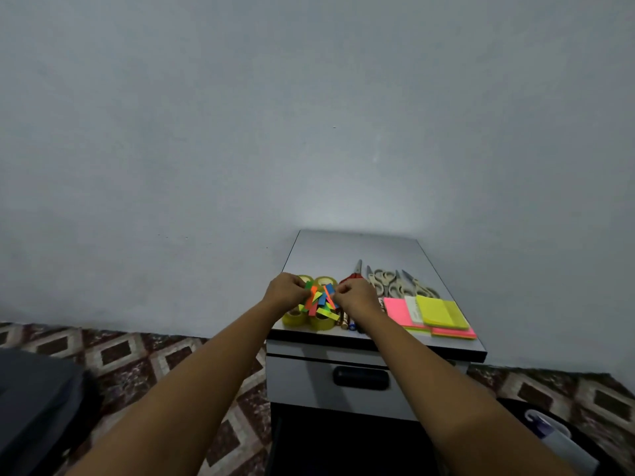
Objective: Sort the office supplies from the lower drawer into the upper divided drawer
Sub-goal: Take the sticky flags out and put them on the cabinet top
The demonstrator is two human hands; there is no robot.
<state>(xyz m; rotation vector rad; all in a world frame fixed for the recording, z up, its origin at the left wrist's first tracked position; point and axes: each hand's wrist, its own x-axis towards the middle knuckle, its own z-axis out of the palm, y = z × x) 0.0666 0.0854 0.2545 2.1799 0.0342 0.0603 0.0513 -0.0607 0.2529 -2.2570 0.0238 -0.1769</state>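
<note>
A small grey cabinet (357,249) stands against the wall with supplies on its top. My left hand (285,292) and my right hand (354,298) both grip a bunch of small coloured paper strips (319,300) above the yellowish tape rolls (295,319). Several scissors (388,281), one red-handled, lie further back. Pink and yellow sticky note pads (439,316) sit at the right front. A few pens or markers (345,322) lie under my right hand, partly hidden. The upper drawer (302,379) with a black handle (360,377) is closed.
Below the drawer a dark opening (343,444) shows. The floor has a brown and white diamond pattern (130,359). A dark object (37,407) sits at the lower left, and a dark bin with a grey item (563,444) at the lower right.
</note>
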